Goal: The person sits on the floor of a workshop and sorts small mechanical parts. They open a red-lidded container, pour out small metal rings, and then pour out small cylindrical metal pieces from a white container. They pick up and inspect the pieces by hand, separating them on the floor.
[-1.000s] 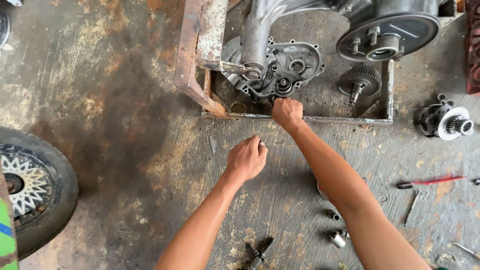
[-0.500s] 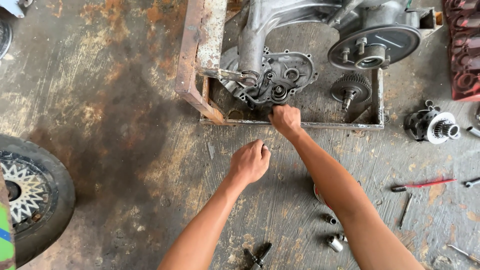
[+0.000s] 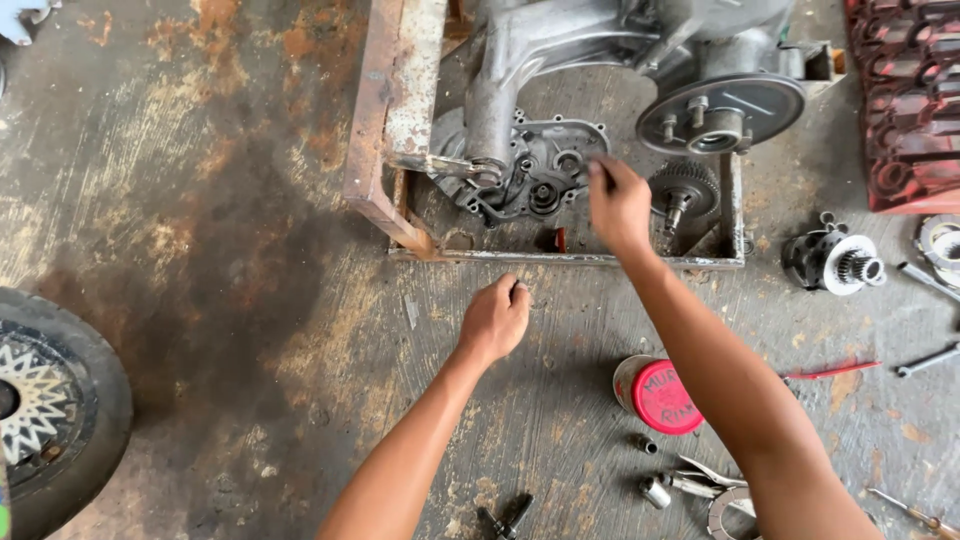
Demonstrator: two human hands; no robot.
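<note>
Right hand [image 3: 618, 205] has moved up off the frame rail [image 3: 560, 258] to the engine case [image 3: 530, 170], fingertips loosely open, holding nothing. Left hand [image 3: 495, 320] stays fisted below the rail; can't tell if it holds anything.

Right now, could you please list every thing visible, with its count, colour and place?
grey metal engine casing: one, inside the frame, top centre
rusty steel frame: one, brown, around the casing
toothed steel gear: one, grey, right of the casing
round red-lidded tin: one, floor, lower centre
grey clutch hub: one, floor, right
black tyre with spoked wheel: one, left edge
red crate: one, top right
left hand: fisted on the floor
right hand: at the casing
</note>
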